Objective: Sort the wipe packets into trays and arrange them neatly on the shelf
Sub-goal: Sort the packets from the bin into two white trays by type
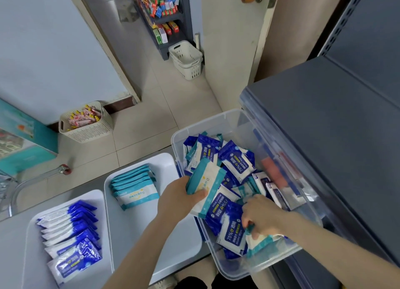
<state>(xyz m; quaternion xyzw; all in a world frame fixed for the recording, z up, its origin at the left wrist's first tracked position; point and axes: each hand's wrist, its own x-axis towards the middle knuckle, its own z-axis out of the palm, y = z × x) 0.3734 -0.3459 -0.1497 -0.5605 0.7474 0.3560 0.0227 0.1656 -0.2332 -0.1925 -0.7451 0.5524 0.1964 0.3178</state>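
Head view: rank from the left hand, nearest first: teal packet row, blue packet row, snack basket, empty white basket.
From the left hand:
1. Teal packet row, middle tray, just left of it.
2. Blue packet row, far-left tray.
3. Snack basket, floor by the wall.
4. Empty white basket, beyond the doorway.

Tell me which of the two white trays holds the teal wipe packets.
The white tray nearer the clear bin holds the teal packets; the outer tray holds blue ones.

Clear bin (218,124) of loose packets (236,161) under both hands — left hand (179,198), right hand (263,218) — two trays (166,165) of stacked packets leftward, shelf (324,126) right, baskets (86,128) beyond.
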